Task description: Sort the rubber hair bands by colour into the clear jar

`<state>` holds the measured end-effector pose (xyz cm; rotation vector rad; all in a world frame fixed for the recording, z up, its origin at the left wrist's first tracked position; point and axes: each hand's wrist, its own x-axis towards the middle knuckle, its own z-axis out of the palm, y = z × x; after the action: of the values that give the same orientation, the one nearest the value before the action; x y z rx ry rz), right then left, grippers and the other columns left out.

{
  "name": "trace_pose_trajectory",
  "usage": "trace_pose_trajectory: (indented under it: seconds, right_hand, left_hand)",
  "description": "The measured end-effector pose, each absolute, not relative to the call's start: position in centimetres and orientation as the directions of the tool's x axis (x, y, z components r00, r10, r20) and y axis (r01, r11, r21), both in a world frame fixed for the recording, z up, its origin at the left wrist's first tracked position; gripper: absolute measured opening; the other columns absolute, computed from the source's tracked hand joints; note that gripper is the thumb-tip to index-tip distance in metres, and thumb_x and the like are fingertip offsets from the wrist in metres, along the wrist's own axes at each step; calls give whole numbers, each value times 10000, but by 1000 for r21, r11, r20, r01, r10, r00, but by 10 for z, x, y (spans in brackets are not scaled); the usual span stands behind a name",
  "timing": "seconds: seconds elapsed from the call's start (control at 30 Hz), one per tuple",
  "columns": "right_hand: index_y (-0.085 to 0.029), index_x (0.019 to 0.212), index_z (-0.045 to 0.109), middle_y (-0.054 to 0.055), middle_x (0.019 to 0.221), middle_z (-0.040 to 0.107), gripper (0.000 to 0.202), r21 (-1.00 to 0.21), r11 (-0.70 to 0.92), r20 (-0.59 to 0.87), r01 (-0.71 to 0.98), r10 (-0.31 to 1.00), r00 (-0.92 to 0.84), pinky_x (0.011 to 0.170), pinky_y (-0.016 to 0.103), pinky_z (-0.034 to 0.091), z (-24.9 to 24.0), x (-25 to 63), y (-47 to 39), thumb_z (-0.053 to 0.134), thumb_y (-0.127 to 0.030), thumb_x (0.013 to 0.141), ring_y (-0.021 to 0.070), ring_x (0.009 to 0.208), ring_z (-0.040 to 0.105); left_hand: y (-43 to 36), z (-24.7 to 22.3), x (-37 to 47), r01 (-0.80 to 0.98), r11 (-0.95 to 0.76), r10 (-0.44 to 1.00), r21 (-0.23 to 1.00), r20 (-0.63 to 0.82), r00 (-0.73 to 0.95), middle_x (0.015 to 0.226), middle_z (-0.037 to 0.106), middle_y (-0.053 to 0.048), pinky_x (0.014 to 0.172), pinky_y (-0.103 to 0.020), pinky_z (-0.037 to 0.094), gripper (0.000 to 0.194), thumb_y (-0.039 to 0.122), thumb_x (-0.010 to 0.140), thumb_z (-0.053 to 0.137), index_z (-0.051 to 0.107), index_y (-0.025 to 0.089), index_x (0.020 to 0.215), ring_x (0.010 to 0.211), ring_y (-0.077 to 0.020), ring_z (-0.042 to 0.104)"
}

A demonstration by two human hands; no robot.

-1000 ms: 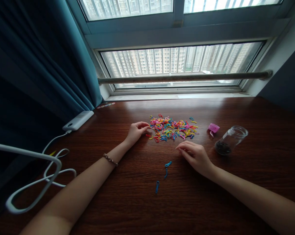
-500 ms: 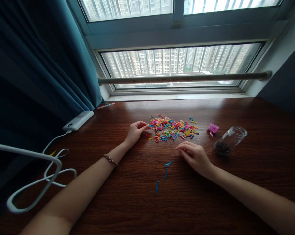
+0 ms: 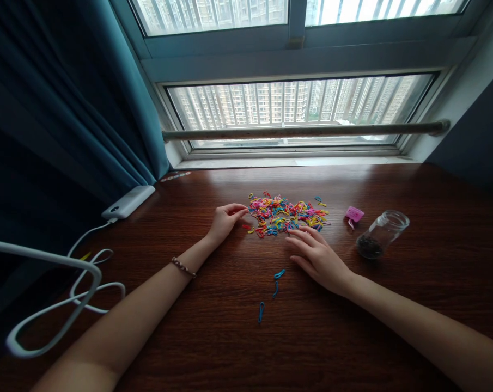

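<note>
A loose pile of small colourful bands lies on the brown wooden table. At the pile's left edge is my left hand, its thumb and fingertips together; whatever they hold is too small to make out. My right hand rests at the pile's front edge with fingers spread, holding nothing visible. Nearer to me lie separate blue bands, one just above a thin one, and another lower down.
Right of the pile are a pink object and a tilted glass jar with dark contents. At the left, a white power bank has a looping white cable. A blue curtain hangs beside the window.
My right hand has moved slightly forward and left to the pile's edge, and its fingers have spread from a closed pose. My left hand has barely moved.
</note>
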<state>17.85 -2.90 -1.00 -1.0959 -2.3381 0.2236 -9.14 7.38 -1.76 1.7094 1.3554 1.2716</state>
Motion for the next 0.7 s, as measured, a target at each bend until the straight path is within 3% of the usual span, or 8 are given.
trace_pose_trajectory:
  seconds: [0.1,0.27,0.5,0.7]
  right_hand:
    - [-177,1262,436,88,1350,374,504,-258,615,295,745,785,-546,1028,458,272,-14,177,-27,465,-416,819,274,1270,227]
    - [-143,1292,399,87,1355,371,554,-245,576,244,780,815,-525,1049,429,258,-18,176,-24,408,-455,835,259,1273,241]
    - [-154,1201,501,108,1263,476,387,-519,547,384,657,836,-392,996,405,347,-19,179,-19,407,-312,860,212,1190,397]
    - [-187,977,645,86,1071,612,271,-722,494,469,484,864,-182,885,367,437,-9,183,-20,415,-275,864,199,997,560]
  left_hand:
    - [74,-18,-92,383,-294,950,876,311,19,730,671,-59,632,-261,473,267,382,659,645,668,130,744,676,-168,604]
    - [72,-18,-92,324,-267,962,907,270,38,654,643,-44,584,-261,489,291,398,651,649,643,122,744,612,-153,597]
    - [70,-17,-90,157,-229,973,961,220,75,866,650,-94,621,-317,528,292,374,610,688,608,108,700,675,-172,620]
    - [72,-18,-91,222,-268,963,937,265,45,865,658,-92,700,-327,513,276,361,606,695,605,113,688,758,-190,621]
